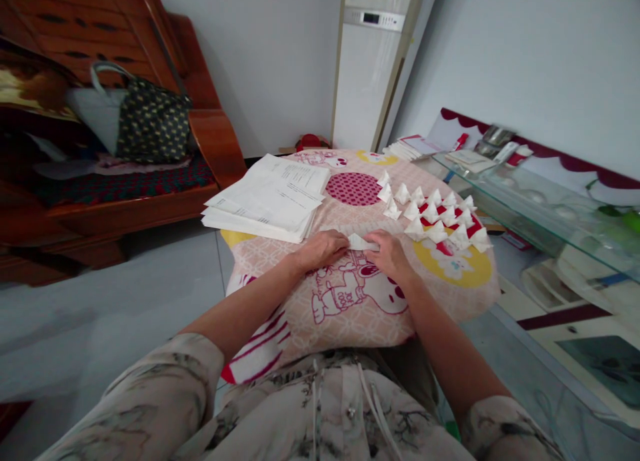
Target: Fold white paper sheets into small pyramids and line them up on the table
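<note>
Paper [361, 243] between left hand [325, 249], right hand [389, 253], inside edge of cloth [360, 327]

"Please, which colours does the cloth [360, 329] have?"

"It is pale pink with white lattice, dark-pink rabbit drawings and yellow rounds."

"And the small folded paper [360, 243]?"

"White, like the pointed paper pieces [449, 216]. The paper stack [267, 193] is white with dark print."

"And the bag [153, 121]?"

"Black, with small pale-yellow motifs."

paper pc. [359, 242] | wht, folded — peaked | btwn L hand [327, 249] & R hand [389, 253]
</note>
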### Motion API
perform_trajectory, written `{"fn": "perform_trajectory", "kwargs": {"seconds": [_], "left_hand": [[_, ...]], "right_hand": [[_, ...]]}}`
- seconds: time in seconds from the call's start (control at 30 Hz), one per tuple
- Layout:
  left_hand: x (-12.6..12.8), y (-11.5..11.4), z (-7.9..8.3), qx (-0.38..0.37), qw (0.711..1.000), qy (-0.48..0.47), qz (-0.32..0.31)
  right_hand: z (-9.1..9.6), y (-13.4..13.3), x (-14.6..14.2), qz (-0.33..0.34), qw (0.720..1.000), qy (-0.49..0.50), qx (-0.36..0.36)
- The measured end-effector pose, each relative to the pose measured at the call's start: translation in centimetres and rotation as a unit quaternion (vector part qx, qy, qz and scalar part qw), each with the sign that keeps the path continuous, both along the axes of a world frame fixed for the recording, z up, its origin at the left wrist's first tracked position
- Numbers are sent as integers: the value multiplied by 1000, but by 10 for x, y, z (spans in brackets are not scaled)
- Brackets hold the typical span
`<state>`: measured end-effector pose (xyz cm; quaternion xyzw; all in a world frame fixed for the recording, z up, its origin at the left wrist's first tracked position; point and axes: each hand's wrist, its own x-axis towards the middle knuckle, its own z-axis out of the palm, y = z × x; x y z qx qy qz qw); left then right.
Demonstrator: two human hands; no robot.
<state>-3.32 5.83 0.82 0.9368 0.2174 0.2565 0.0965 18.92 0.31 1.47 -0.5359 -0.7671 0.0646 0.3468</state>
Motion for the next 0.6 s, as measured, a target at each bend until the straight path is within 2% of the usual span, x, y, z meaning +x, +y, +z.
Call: {"fn": "perform_trajectory", "kwargs": {"seconds": [0.13, 0.33, 0.6], "left_hand": [[1, 0, 0, -34, 999, -32, 21], [7, -1, 4, -98, 988, -94, 73], [14, 0, 16, -158, 975, -136, 83]], "right_hand": [[-8, 3, -11, 10, 999, -44, 28], [-2, 4, -15, 5, 994, -76, 72], [-1, 6, -24, -6, 992, -59, 111]]}}
